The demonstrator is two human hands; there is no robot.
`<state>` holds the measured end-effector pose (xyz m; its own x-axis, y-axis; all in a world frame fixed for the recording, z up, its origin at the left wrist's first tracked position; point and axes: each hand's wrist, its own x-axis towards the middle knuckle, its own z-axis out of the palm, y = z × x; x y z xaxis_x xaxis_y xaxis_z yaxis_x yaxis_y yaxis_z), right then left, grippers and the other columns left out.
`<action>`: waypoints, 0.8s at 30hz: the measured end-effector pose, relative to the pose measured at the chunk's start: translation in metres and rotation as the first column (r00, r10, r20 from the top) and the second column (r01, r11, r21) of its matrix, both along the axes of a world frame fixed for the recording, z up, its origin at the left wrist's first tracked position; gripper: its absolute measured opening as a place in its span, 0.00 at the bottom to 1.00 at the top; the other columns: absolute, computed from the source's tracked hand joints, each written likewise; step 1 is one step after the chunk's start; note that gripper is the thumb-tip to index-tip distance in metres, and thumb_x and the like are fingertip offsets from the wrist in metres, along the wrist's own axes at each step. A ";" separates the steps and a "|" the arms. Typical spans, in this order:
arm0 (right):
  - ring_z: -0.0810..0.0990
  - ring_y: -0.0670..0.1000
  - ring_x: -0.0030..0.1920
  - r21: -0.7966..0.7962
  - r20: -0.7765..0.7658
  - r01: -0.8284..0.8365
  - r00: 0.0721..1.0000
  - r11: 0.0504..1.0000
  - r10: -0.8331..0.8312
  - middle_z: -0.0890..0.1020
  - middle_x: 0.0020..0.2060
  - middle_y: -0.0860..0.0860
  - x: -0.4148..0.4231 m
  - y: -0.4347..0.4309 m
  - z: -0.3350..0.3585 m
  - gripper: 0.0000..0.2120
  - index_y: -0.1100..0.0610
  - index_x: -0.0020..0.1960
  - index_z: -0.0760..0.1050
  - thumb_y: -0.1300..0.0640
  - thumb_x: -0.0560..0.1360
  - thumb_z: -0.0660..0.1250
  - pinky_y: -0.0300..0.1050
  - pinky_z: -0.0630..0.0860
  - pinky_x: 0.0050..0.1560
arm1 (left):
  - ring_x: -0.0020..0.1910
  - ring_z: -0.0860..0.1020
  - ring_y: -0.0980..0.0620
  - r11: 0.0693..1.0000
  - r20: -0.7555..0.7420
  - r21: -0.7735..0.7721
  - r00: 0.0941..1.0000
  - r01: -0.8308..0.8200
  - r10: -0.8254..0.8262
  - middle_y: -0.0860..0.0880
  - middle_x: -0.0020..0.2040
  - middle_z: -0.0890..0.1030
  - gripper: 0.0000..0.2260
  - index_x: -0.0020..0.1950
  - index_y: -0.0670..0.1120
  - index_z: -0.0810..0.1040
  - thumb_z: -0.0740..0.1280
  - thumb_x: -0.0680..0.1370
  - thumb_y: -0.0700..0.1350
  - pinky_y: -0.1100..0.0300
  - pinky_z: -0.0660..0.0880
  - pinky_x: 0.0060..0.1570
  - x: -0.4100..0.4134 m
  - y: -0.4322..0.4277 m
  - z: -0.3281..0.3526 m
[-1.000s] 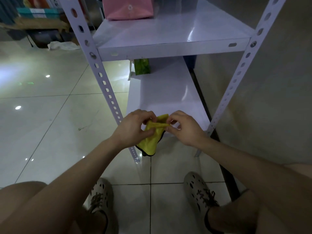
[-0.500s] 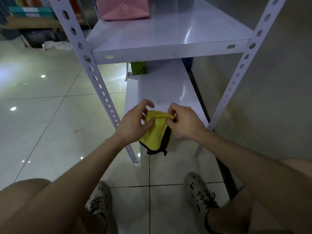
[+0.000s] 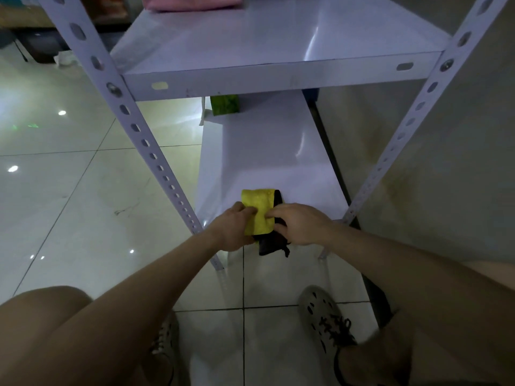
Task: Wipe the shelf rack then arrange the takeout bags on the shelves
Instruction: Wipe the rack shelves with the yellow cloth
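A folded yellow cloth (image 3: pixel 259 208) with a dark underside lies at the front edge of the white rack's bottom shelf (image 3: pixel 267 157). My left hand (image 3: pixel 234 228) holds its left side, and my right hand (image 3: pixel 299 222) grips its right side, fingers curled over the dark part that hangs off the edge. A pink takeout bag (image 3: pixel 192 1) stands at the back of the upper shelf (image 3: pixel 278 48). A green bag (image 3: pixel 225 103) sits at the far end of the bottom shelf, partly hidden by the upper shelf.
Slotted white uprights (image 3: pixel 145 140) (image 3: pixel 401 135) frame the rack at left and right. A wall (image 3: pixel 451 176) runs close along the right side. Glossy tiled floor (image 3: pixel 69 176) spreads to the left, with boxes and clutter at the far left.
Both hands have moved forward and down with the cloth, from the air in front of the rack onto the bottom shelf's front edge. The cloth is now folded flatter.
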<state>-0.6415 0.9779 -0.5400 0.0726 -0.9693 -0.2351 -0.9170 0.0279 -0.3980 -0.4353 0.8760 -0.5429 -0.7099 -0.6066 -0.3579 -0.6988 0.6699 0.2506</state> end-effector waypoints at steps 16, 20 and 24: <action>0.77 0.57 0.65 0.135 -0.108 0.005 0.994 0.991 0.010 0.78 0.67 0.56 0.018 0.030 0.051 0.24 0.54 0.77 0.72 0.46 0.84 0.67 0.52 0.76 0.64 | 0.72 0.76 0.41 0.998 0.144 -0.050 0.989 -0.034 0.041 0.43 0.74 0.75 0.30 0.83 0.49 0.68 0.70 0.84 0.58 0.46 0.75 0.69 0.061 0.028 0.060; 0.76 0.56 0.68 0.129 -0.114 -0.032 0.992 0.991 0.046 0.76 0.71 0.55 0.049 0.045 0.067 0.26 0.53 0.79 0.69 0.45 0.84 0.67 0.52 0.76 0.66 | 0.74 0.76 0.42 0.996 0.172 -0.070 0.983 -0.057 0.068 0.43 0.76 0.75 0.30 0.84 0.49 0.67 0.70 0.85 0.58 0.48 0.75 0.70 0.080 0.049 0.072; 0.78 0.57 0.66 0.065 -0.130 -0.058 0.989 0.996 0.066 0.79 0.66 0.55 0.077 0.068 0.084 0.24 0.54 0.77 0.71 0.48 0.83 0.68 0.52 0.77 0.63 | 0.75 0.75 0.42 0.993 0.122 -0.086 0.988 -0.083 0.093 0.44 0.78 0.75 0.30 0.84 0.49 0.68 0.70 0.85 0.59 0.47 0.74 0.72 0.091 0.078 0.081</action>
